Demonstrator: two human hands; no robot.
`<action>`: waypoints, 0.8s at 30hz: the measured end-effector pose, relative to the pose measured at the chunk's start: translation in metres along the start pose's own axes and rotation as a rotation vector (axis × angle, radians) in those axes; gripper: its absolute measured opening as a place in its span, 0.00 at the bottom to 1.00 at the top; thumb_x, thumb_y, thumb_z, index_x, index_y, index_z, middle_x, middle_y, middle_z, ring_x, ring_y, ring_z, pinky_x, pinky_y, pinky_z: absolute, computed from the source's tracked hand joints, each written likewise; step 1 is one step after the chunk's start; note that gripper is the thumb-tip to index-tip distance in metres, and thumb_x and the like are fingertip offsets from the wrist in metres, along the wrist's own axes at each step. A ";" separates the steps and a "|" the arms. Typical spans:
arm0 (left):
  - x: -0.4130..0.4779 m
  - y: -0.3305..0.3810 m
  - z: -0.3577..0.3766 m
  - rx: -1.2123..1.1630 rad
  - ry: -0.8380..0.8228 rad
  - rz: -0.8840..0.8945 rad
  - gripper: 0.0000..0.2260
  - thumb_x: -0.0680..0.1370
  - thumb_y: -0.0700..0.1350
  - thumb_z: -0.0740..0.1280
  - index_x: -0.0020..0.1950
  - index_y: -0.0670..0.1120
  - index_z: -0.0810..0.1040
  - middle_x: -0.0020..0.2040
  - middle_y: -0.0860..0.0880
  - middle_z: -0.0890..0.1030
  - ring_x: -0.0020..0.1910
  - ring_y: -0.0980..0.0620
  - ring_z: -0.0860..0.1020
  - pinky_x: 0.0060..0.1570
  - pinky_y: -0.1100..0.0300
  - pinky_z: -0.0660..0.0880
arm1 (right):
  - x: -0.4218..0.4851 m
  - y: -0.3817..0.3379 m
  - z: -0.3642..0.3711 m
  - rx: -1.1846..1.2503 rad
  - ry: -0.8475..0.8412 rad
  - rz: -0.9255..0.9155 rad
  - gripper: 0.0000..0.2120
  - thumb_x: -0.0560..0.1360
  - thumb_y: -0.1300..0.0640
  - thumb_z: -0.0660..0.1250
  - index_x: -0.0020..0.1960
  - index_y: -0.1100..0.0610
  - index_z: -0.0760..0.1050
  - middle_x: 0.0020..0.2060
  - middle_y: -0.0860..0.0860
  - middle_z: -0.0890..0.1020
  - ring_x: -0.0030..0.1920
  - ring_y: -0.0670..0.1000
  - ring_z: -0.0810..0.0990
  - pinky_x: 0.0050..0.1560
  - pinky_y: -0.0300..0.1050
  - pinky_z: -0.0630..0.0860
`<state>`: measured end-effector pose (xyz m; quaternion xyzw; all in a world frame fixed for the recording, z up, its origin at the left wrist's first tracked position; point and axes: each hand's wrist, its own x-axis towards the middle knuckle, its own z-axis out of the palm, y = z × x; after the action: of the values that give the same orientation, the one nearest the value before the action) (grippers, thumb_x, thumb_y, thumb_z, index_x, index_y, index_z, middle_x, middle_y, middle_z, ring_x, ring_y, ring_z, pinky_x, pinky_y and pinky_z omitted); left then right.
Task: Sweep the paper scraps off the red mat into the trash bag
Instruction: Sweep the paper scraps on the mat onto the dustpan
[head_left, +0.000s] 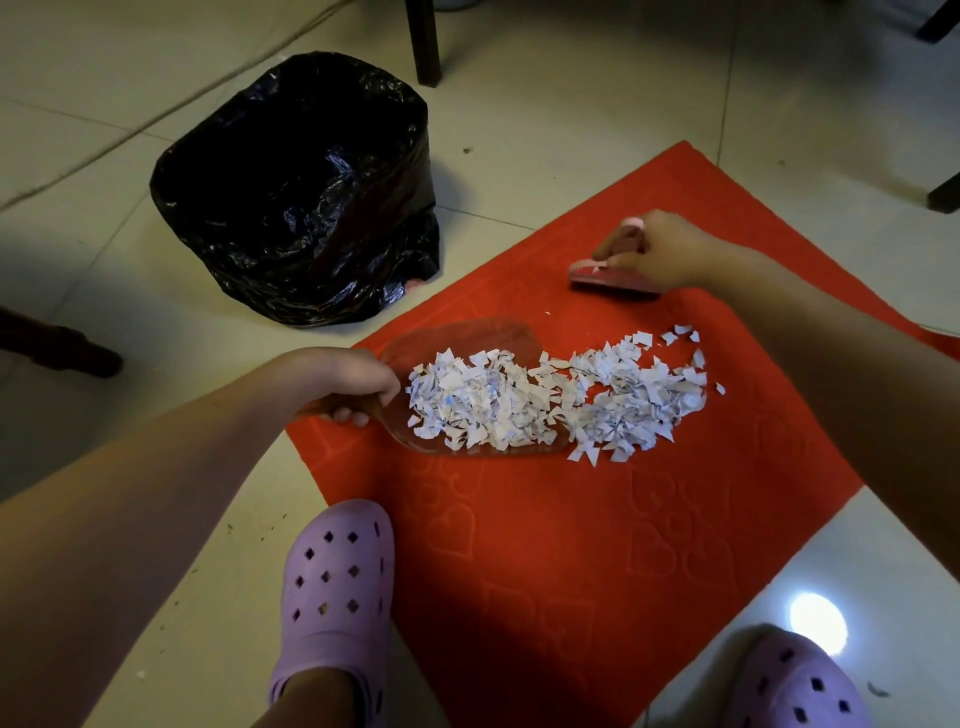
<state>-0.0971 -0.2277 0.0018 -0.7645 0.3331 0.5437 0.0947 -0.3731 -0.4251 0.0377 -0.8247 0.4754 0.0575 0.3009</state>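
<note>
Head view, looking down at a tiled floor (571, 104). The red mat (545, 545), embossed with heart outlines, lies askew on the tiles. A clear plastic dustpan (457, 332) lies on the mat's near-left part with its open edge turned to the right. The left grip (353, 387) has its fingers curled round the dustpan's handle at the mat's left edge. The white paper scraps (483, 405) form one long heap: the left half lies inside the dustpan, the right half lies on the mat just past the pan's edge, and a few loose pieces sit around the heap's far-right end. The right grip (660, 249) is closed over the handle of a pink hand brush (613, 275); the brush rests on the mat beyond the heap, apart from the scraps. The black trash bag (296, 187) stands open-mouthed on the floor to the left of the mat, just off its far-left edge; its inside is dark and what it holds cannot be told. Two lilac perforated clogs are in view: the left clog (337, 582) at the mat's near-left edge, the right clog (795, 680) on the tiles at lower right. Dark furniture legs (423, 41) stand on the floor at the top.
</note>
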 end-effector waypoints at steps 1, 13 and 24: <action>0.000 0.000 0.000 0.002 0.001 0.001 0.05 0.72 0.41 0.60 0.42 0.40 0.73 0.25 0.46 0.74 0.19 0.52 0.63 0.25 0.65 0.59 | -0.005 0.001 -0.005 0.039 -0.007 -0.017 0.12 0.78 0.59 0.63 0.61 0.56 0.77 0.59 0.53 0.78 0.56 0.51 0.75 0.58 0.46 0.68; -0.001 0.003 0.001 0.008 0.005 -0.005 0.05 0.71 0.41 0.60 0.42 0.40 0.73 0.25 0.45 0.73 0.19 0.52 0.63 0.25 0.65 0.59 | 0.007 -0.008 0.014 0.000 0.168 0.032 0.15 0.77 0.48 0.64 0.59 0.56 0.79 0.55 0.56 0.81 0.54 0.56 0.78 0.56 0.52 0.76; 0.000 -0.001 -0.003 0.016 -0.014 -0.011 0.06 0.72 0.42 0.60 0.40 0.40 0.74 0.25 0.46 0.74 0.20 0.52 0.63 0.25 0.65 0.60 | -0.031 -0.002 -0.016 -0.094 0.046 -0.132 0.12 0.77 0.60 0.64 0.60 0.56 0.78 0.55 0.52 0.80 0.55 0.52 0.77 0.56 0.45 0.71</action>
<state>-0.0944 -0.2284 0.0030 -0.7618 0.3324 0.5459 0.1060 -0.3915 -0.4099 0.0633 -0.8685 0.4236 0.0409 0.2540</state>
